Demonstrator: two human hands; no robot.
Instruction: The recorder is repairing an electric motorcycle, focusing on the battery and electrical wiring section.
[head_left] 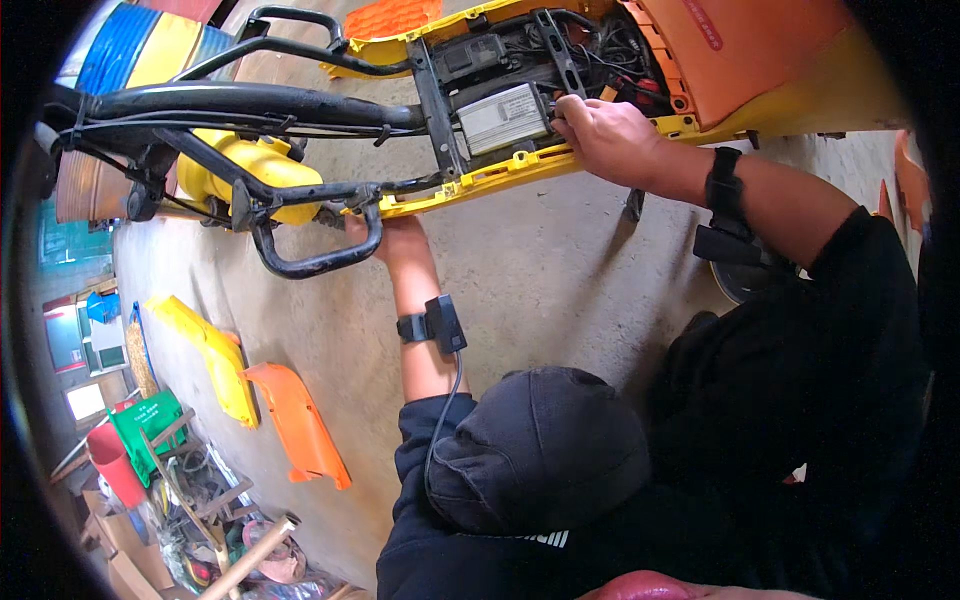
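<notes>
My right hand (612, 140) is at the near edge of the scooter's open yellow body (520, 163), beside a silver finned box (503, 118). Its thumb and fingers are pinched together at the box's right end; whatever lies between them is too small to make out. My left hand (385, 232) reaches under the body's near left corner, by a bent black tube (318, 268). Its fingers are hidden behind the frame. Black wires (625, 65) are bunched to the right of the box, and a dark module (473, 58) sits farther back in the same bay.
The black tubular frame (270, 103) runs left, above a yellow rounded part (260, 170). On the concrete floor (540, 290) lie yellow (205, 350) and orange (300, 425) body panels. A red bucket (116, 465), a green bag (148, 430) and clutter stand at lower left.
</notes>
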